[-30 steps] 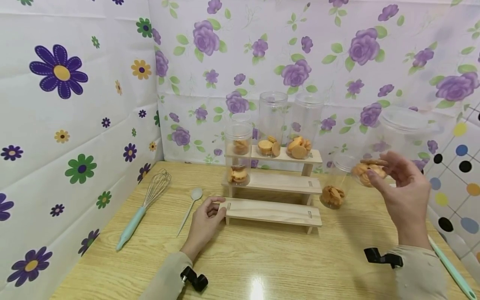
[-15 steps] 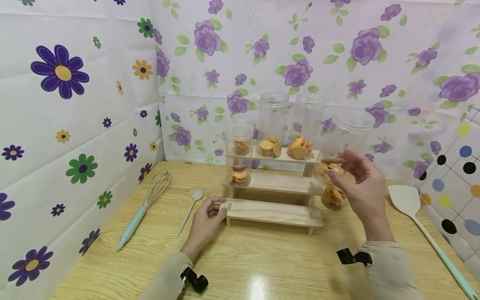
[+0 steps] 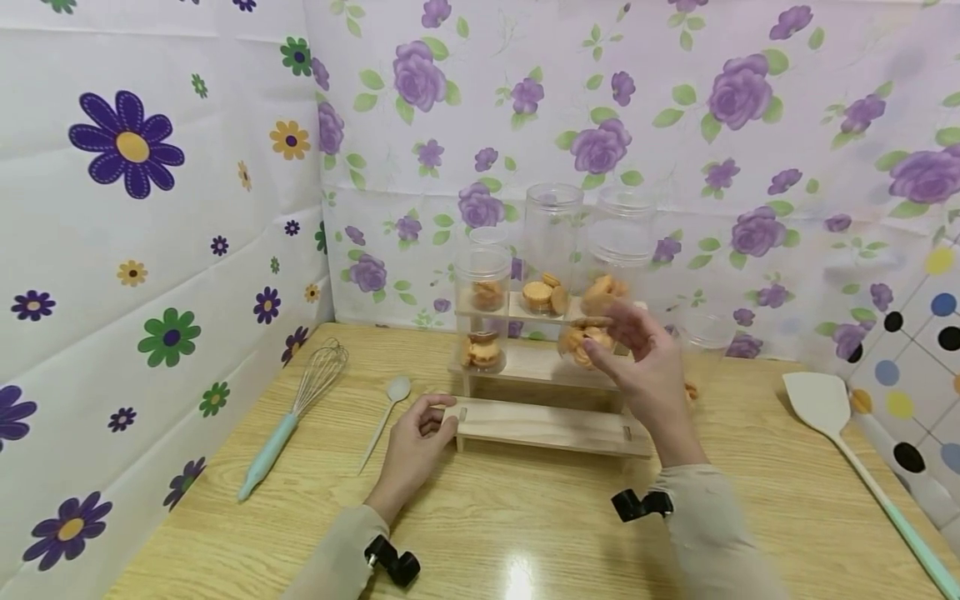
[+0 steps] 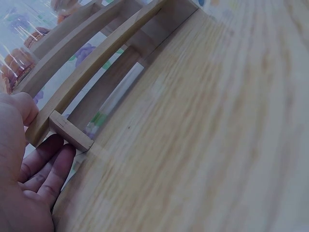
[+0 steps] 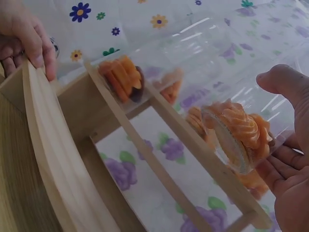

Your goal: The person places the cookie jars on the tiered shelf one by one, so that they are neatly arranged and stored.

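Observation:
My right hand (image 3: 648, 379) grips a clear plastic jar (image 5: 236, 133) with orange swirled cookies in its bottom. In the head view that jar is over the right part of the middle tier of a three-tier wooden shelf (image 3: 543, 427). Whether its base touches the tier I cannot tell. My left hand (image 3: 416, 446) holds the left end of the lowest tier, fingers under the board beside its leg in the left wrist view. Another cookie jar (image 3: 482, 304) stands at the middle tier's left end. On the top tier several jars stand in a row, including a middle jar (image 3: 553, 250).
A cookie jar (image 3: 707, 337) stands on the table right of the shelf, partly hidden by my right hand. A whisk (image 3: 288, 429) and a pale spoon (image 3: 386, 417) lie at left. A white-headed spatula (image 3: 821, 404) lies at right. Patterned cloth walls (image 3: 420, 167) stand behind.
My right hand has carried the cookie jar leftward, from right of the shelf to over its middle tier. My left hand stays on the lowest tier's end.

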`<state>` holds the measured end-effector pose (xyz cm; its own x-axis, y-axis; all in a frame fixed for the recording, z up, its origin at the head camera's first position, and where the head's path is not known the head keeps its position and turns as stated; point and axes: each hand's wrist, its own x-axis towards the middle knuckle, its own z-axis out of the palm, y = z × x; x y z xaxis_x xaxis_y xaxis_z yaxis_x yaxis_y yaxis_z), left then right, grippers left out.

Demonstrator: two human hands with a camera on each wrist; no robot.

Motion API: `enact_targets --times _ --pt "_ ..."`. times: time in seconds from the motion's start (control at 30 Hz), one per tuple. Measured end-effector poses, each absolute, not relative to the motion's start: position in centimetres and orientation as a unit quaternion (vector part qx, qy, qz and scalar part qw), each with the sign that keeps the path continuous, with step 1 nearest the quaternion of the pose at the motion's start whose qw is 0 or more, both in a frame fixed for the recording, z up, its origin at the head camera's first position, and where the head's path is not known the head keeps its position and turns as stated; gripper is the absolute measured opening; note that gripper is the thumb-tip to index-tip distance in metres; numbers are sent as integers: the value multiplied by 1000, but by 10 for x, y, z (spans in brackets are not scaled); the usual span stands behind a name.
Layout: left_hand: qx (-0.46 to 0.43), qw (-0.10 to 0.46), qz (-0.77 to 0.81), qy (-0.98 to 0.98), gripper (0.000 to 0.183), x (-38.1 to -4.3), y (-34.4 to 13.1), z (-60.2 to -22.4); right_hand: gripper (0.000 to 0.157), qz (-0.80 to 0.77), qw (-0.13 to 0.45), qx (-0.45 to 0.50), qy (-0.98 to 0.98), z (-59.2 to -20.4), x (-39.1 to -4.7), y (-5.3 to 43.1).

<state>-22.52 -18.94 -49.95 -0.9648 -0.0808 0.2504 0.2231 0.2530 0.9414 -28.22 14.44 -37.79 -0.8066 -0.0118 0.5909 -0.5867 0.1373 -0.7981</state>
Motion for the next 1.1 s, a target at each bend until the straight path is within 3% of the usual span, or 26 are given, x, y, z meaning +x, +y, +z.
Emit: enact_targets --times 0.67,1.1 --pt "-56 123 -608 -782 26 -228 -192 -504 77 613 180 176 -749 -410 -290 92" --pt "-51 116 -613 -780 25 -227 -192 -502 80 589 184 171 -768 -416 -292 86"
